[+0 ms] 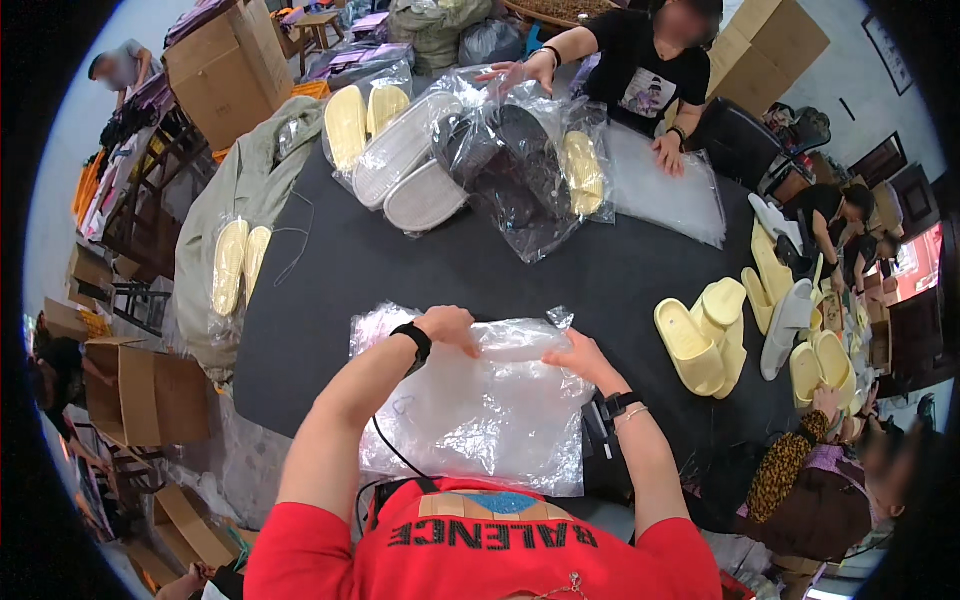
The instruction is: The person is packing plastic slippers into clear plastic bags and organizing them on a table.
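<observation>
In front of me on the dark table lies a stack of clear plastic bags (470, 420), wrinkled and shiny. My left hand (447, 328) is at its far edge, fingers bent down onto the plastic. At the far right corner my right hand (580, 357) grips the film between thumb and fingers. A bag edge is bunched up between the two hands; whether a single bag is separated I cannot tell. To the right sits a pair of pale yellow slippers (690, 350), one slipper leaning on another, with neither hand touching them.
Bagged grey slippers (405, 165), bagged black slippers (515, 170) and bagged yellow slippers (345, 125) are heaped across the table (400, 265). Opposite, a person's hand (670, 152) rests on more clear bags (665, 195). At right, another person's hand (825, 400) touches yellow slippers. Cardboard boxes (150, 395) stand left.
</observation>
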`<move>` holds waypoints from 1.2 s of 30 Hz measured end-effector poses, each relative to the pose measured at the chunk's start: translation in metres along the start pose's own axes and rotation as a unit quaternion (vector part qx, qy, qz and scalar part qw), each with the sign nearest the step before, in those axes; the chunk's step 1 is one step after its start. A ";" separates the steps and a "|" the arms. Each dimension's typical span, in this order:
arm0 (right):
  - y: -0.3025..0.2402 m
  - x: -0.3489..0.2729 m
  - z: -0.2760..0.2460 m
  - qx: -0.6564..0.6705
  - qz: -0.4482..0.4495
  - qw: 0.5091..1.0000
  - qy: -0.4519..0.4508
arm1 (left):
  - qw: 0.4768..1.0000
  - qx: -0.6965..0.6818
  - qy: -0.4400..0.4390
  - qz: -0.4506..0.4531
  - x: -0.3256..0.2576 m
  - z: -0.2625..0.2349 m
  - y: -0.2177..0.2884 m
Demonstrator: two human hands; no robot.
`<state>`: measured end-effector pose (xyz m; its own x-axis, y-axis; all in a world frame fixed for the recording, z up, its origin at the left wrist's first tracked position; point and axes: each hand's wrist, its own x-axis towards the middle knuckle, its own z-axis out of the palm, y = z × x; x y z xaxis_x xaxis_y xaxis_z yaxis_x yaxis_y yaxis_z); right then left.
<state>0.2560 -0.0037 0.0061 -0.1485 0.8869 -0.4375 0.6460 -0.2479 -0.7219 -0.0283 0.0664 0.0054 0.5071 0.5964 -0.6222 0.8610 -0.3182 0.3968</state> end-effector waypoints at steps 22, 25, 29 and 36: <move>0.068 -0.179 0.084 0.356 0.166 0.909 0.139 | 0.687 -0.663 0.251 -0.161 -0.211 0.132 -0.085; 0.045 -0.173 0.091 0.388 0.065 0.913 0.104 | 0.744 -0.610 0.257 -0.085 -0.203 0.179 -0.090; 0.041 -0.173 0.097 0.211 0.054 0.970 0.107 | 0.770 -0.592 0.234 -0.042 -0.196 0.170 -0.068; 0.031 -0.179 0.087 -0.089 0.051 0.971 0.218 | 0.788 -0.525 0.297 -0.125 -0.196 0.178 -0.073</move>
<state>0.2371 -0.2042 0.0157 0.2283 0.9517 -0.2054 0.7653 -0.3059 -0.5664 -0.1837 -0.1587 -0.0218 -0.0483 0.8824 -0.4680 0.2658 0.4630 0.8456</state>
